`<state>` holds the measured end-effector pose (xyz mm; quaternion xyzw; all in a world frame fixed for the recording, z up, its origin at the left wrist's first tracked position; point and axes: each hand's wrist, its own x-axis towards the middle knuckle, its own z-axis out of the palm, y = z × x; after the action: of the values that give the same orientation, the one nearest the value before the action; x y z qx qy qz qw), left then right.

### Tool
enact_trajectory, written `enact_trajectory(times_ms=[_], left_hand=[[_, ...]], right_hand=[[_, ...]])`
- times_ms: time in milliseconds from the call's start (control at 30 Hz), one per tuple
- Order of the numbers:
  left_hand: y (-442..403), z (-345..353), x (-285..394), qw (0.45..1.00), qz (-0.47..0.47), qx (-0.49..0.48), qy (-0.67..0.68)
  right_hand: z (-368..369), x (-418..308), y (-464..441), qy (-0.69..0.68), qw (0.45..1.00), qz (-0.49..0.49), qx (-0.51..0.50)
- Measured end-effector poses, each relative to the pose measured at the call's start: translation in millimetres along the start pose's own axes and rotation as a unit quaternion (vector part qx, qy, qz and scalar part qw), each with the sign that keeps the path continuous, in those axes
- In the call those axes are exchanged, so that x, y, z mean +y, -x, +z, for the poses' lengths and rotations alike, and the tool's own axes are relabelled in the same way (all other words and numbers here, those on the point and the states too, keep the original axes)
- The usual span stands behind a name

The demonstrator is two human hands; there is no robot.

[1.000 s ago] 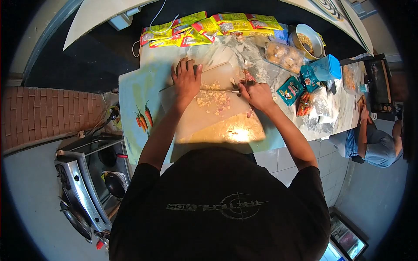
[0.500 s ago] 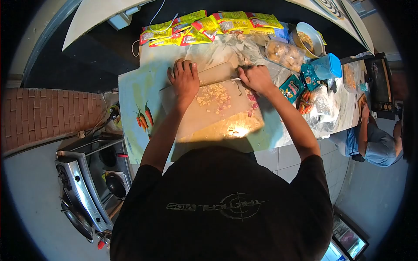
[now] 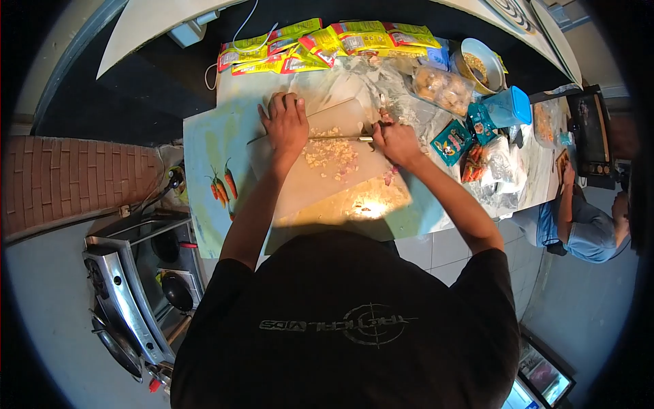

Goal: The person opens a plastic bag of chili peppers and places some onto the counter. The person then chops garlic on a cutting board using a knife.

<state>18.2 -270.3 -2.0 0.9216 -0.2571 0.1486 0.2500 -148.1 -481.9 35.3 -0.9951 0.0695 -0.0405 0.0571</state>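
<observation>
My right hand [image 3: 398,144] is closed around the handle of a kitchen knife [image 3: 340,139], whose blade stands nearly on edge across a translucent white cutting board [image 3: 300,194]. My left hand [image 3: 287,128] lies with its fingers stretched out over the board's left part, beside the blade's tip; whether its palm presses on the blade is hidden. Chopped pale yellow pieces [image 3: 325,155], which look like garlic, lie on both sides of the blade. Pinkish bits [image 3: 390,176], resembling shallot, lie near the board's right edge. Dark red scraps [image 3: 385,117] rest beyond my right hand.
Several red chilies [image 3: 222,185] lie left of the board. Yellow packets [image 3: 354,42] line the table's back. Farther right are a bowl [image 3: 488,60], a bag of round tan pieces [image 3: 443,90], a blue-lidded container [image 3: 511,107] and teal packets [image 3: 451,142]. Another person [image 3: 587,228] stands at far right.
The knife blade has turned from lying broadside to standing on edge and moved slightly toward me. Chopped pieces now show beyond it. My right hand has shifted a little toward me.
</observation>
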Motion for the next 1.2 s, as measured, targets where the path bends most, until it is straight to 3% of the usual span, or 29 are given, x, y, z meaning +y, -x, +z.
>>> enact_trajectory(times_ms=[133, 233, 433, 633, 833, 1067, 1133, 1200], left_hand=[[0, 1, -2, 1.000, 0.023, 0.013, 0.000], [0, 0, -9, 0.999, 0.008, -0.024, 0.033], [-1, -3, -2, 0.998, 0.057, -0.021, 0.019], [-4, 0, -13, 0.995, 0.048, -0.028, 0.087], [-6, -11, 0, 0.994, 0.099, -0.037, 0.034], [0, -12, -9, 0.989, 0.090, -0.069, 0.099], [6, -14, -11, 0.983, 0.166, -0.049, 0.059], [-4, -18, -11, 0.980, 0.157, -0.056, 0.104]], right_hand=[[-6, -13, 8, -0.057, 0.997, 0.053, 0.029], [-25, -29, 17, 0.001, 0.998, 0.057, 0.006], [6, -39, 40, -0.005, 0.992, 0.091, 0.086], [-29, -66, 49, 0.021, 0.992, 0.120, 0.025], [-3, -67, 61, -0.015, 0.985, 0.171, 0.009], [-12, -87, 87, -0.022, 0.995, 0.095, -0.004], [2, -93, 94, -0.035, 0.997, 0.053, -0.050], [1, -90, 94, -0.060, 0.992, 0.070, -0.090]])
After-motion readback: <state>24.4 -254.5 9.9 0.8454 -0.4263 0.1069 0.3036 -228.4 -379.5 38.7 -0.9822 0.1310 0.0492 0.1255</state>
